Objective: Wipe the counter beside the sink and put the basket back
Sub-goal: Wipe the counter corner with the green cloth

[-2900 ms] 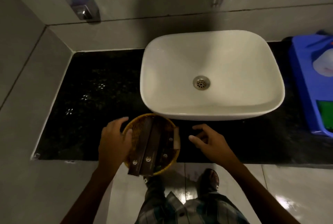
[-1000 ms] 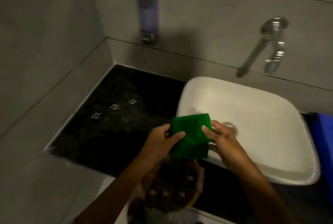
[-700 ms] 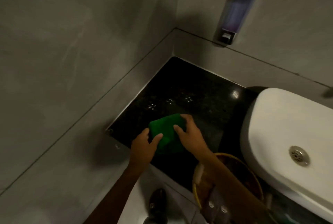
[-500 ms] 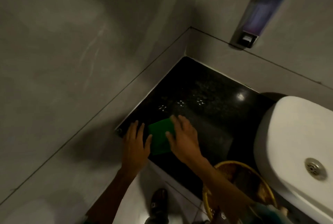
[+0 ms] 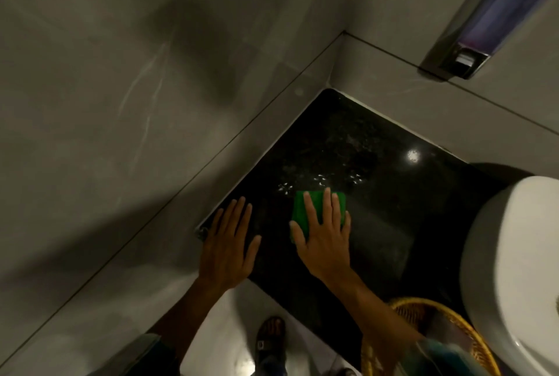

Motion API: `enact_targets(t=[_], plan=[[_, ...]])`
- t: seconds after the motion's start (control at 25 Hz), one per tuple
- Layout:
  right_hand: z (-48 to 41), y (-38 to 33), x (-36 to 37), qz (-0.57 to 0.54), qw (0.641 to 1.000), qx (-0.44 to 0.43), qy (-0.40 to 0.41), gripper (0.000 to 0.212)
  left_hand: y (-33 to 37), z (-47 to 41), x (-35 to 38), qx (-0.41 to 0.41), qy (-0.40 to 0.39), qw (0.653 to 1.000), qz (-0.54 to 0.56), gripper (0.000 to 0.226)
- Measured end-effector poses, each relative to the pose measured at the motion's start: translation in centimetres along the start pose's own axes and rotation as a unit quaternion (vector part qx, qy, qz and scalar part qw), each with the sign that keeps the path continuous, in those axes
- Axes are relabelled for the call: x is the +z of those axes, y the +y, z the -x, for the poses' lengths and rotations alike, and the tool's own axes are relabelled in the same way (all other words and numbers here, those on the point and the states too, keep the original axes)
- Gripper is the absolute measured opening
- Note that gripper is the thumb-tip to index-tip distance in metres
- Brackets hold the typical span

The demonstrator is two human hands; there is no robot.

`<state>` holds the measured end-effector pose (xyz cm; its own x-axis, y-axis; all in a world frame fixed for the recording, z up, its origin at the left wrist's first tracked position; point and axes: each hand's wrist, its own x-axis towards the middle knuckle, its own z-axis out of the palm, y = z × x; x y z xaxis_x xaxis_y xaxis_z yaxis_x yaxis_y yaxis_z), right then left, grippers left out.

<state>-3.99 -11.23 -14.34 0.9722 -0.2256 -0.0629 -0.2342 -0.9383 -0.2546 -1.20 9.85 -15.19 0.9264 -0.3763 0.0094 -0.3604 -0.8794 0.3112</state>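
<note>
Two hands are down on the dark counter [image 5: 378,194], which fills the corner between two grey walls.

Far on the left is the side wall [image 5: 106,103], and the counter runs right up against it. Next comes the left hand [image 5: 228,247]. It lies flat at the counter's near corner with its fingers straight and a little spread. It holds nothing. I think it is there to lean on, so the body stays steady while the other hand works.

Just beside it is the right hand [image 5: 323,233]. It presses flat on a green cloth [image 5: 299,209], fingers straight and close together, with the cloth under the palm and not pinched. A flat hand pushes the cloth hard on the stone, which is good for rubbing. Small shiny water drops [image 5: 320,180] sit just past the cloth, so the wiping looks only begun and may go that way next.

Down low on the right is the yellow woven basket [image 5: 402,310], near the counter's front edge and partly hidden by the right arm. It seems to be kept out of the way so the counter can be wiped. It is not back in place yet.

Farthest right is the white sink [image 5: 514,254]. High on the back wall hangs a soap holder [image 5: 472,28].
</note>
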Motion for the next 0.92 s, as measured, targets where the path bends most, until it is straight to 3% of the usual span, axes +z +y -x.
enact_targets(t=[0.16, 0.4, 0.48, 0.64, 0.8, 0.92], plan=[[-4.5, -3.3, -0.7, -0.010, 1.000, 0.007, -0.005, 0.067, 1.2, 0.5, 0.1, 0.010, 0.024, 1.000, 0.003, 0.065], [-2.2, -1.4, -1.3, 0.074, 0.981, -0.181, -0.010, 0.064, 0.9, -0.2, -0.5, -0.007, 0.015, 1.000, -0.016, 0.065], [-0.6, 2.5, -2.1, 0.077, 0.990, -0.117, -0.005, 0.063, 1.5, -0.1, -0.9, -0.017, 0.014, 1.000, 0.008, 0.065], [-2.7, 8.3, -3.7, 0.019, 0.995, 0.101, -0.010, 0.061, 5.1, -5.0, -1.1, 0.028, 0.022, 0.998, 0.056, 0.057], [-6.5, 9.3, -4.4, -0.032, 0.982, 0.185, -0.013, 0.065, 7.7, -9.9, -0.1, 0.035, -0.017, 0.999, 0.014, 0.063], [-9.1, 8.1, -3.8, -0.038, 0.980, 0.197, 0.014, 0.064, 7.3, -10.3, 1.0, 0.019, 0.004, 1.000, -0.016, 0.065]])
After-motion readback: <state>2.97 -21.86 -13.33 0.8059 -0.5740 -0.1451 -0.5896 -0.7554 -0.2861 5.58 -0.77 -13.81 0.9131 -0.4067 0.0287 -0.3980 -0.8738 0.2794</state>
